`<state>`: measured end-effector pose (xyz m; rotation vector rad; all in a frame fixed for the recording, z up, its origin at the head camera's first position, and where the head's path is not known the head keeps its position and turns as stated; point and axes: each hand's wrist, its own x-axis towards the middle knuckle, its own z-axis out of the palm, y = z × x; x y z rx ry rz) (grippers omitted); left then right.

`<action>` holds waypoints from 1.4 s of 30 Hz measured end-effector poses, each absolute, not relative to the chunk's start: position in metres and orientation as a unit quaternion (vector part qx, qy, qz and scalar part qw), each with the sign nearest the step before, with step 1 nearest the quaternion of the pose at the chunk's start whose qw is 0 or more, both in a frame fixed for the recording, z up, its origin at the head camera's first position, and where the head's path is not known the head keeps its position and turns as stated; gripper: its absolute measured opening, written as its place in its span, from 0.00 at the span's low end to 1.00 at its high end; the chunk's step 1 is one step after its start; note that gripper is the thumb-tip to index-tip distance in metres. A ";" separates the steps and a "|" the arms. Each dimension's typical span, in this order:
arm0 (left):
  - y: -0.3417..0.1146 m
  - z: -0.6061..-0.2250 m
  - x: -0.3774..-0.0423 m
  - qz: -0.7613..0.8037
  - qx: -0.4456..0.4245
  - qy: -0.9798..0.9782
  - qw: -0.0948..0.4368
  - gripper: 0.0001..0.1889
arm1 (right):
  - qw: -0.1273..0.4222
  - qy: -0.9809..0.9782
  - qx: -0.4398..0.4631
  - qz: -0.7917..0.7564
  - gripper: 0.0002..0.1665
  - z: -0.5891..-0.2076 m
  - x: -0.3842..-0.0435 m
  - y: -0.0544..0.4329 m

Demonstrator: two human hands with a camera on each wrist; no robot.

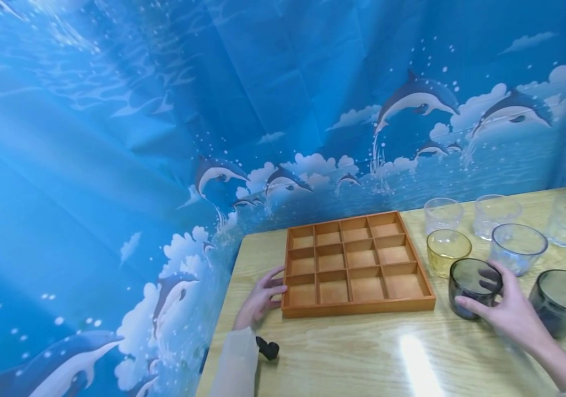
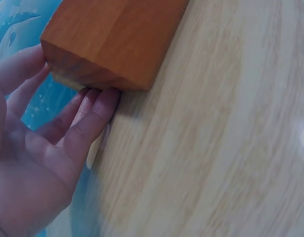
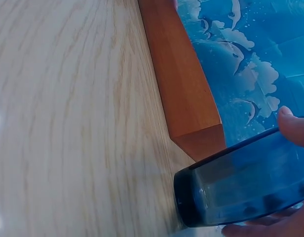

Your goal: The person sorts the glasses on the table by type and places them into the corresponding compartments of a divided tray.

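Note:
A wooden tray [image 1: 348,270] divided into several square compartments lies on the table. My left hand [image 1: 262,298] rests its fingers against the tray's left side; in the left wrist view that hand [image 2: 48,143] touches the end of the wooden frame [image 2: 112,44]. To the right, my right hand [image 1: 513,311] grips a dark smoky glass [image 1: 466,298] between thumb and fingers, just beside the tray's front right corner. The same glass [image 3: 240,182] appears bluish in the right wrist view, with its thick base near the tabletop. Whether that base touches the table, I cannot tell.
Around the held glass stand a yellow glass [image 1: 446,256], a blue-rimmed glass [image 1: 518,251], a larger dark glass [image 1: 565,303] and several clear glasses [image 1: 442,215]. A small black object [image 1: 268,348] is by the left sleeve. A dolphin-print backdrop [image 1: 283,99] borders the table.

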<state>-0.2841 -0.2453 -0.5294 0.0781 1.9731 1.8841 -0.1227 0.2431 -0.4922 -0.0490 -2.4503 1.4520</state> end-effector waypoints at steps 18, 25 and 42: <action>-0.243 -0.530 -0.285 0.670 0.024 0.715 0.200 0.29 | 0.193 -0.847 -0.004 0.495 0.54 -0.494 -0.124 0.240; -0.243 -0.529 -0.285 0.672 0.022 0.713 0.197 0.29 | 0.212 -0.843 0.014 0.494 0.52 -0.483 -0.121 0.235; -0.243 -0.529 -0.285 0.660 0.021 0.727 0.189 0.28 | 0.211 -0.838 0.049 0.501 0.48 -0.447 -0.126 0.218</action>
